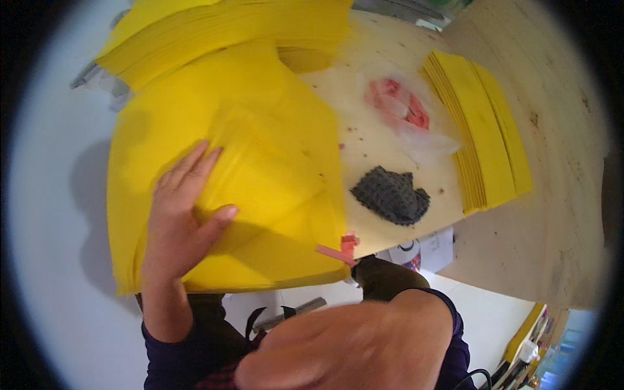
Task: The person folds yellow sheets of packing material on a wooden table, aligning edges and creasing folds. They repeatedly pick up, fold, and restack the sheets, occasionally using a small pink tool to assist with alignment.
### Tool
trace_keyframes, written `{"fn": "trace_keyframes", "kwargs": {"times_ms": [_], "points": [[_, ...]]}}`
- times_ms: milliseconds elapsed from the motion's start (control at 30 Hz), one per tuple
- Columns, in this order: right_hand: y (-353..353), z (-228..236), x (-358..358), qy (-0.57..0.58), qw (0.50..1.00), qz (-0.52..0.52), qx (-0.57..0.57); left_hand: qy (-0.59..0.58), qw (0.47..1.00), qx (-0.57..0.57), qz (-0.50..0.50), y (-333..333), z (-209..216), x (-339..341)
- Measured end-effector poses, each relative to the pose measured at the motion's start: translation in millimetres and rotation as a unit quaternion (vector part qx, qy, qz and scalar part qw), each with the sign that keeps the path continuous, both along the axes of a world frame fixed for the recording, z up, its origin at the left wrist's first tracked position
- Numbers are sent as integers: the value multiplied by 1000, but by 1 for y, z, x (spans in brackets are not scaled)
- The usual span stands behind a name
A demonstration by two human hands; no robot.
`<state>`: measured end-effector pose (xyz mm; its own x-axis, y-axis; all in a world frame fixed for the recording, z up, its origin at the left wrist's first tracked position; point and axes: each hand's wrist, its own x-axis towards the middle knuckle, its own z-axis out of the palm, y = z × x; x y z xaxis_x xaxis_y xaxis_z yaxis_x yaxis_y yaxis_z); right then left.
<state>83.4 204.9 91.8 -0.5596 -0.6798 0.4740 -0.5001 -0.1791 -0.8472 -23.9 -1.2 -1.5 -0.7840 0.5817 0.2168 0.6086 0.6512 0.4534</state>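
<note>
A large yellow felt-like sheet lies spread at the left of the table, with soft creases across its middle. My left hand rests on it, palm down, with its fingers stretched out and its thumb apart. Raised close to the camera at the bottom is my right hand, its back showing. Its fingers are hidden or smeared, so I cannot see whether it holds anything. A thin pink strip lies over the sheet's near right corner, next to a small red piece.
Behind the sheet stands a thick stack of yellow sheets. On the wooden tabletop lie a crumpled dark grey cloth and a clear plastic bag with red contents. Folded yellow pieces are stacked farther right, beside a wooden panel.
</note>
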Motion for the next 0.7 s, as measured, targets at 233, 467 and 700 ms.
{"fn": "trace_keyframes", "kwargs": {"times_ms": [233,467,700], "points": [[-20,-14,10,101,966,-103,-215,-18,1000,9,8,-1,1,2],[43,-22,-15,143,951,-243,-123,-12,1000,-5,9,-2,0,1],[55,-50,-50,-95,870,-471,110,-38,999,-32,13,-4,3,2]]}}
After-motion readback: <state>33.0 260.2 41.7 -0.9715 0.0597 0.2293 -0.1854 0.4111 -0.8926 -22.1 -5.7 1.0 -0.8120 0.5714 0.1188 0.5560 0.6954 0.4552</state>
